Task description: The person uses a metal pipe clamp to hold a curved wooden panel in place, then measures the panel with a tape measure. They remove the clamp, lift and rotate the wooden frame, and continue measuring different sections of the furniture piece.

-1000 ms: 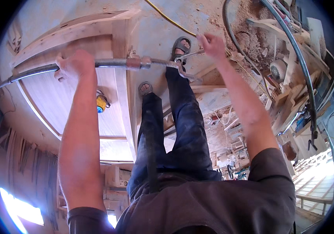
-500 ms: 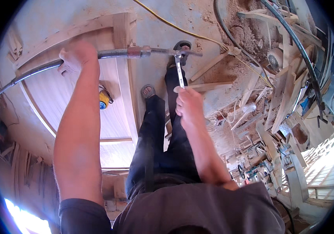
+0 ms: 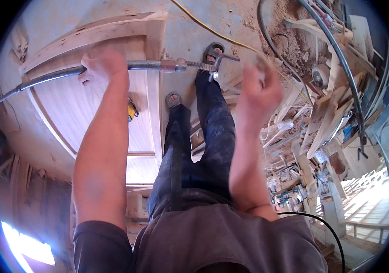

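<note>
Clamp bar stretched over the pale door frame

Clamp bar (image 3: pixel 112 68), a long grey steel rod with a rusty collar and threaded end, lies across the arched wooden frame (image 3: pixel 108 32) on the dusty floor. I see my left hand (image 3: pixel 101 66) with its grip clenched around the smooth rod. My right hand (image 3: pixel 260 88) is blurred, released and apart from the crank handle (image 3: pixel 224 59) beside my sandalled foot.

Bar clamp (image 3: pixel 112 70) lies across wooden door frame (image 3: pixel 126 32) on floor; tape measure (image 3: pixel 132 111) near it, cable (image 3: pixel 212 28) far right.
</note>
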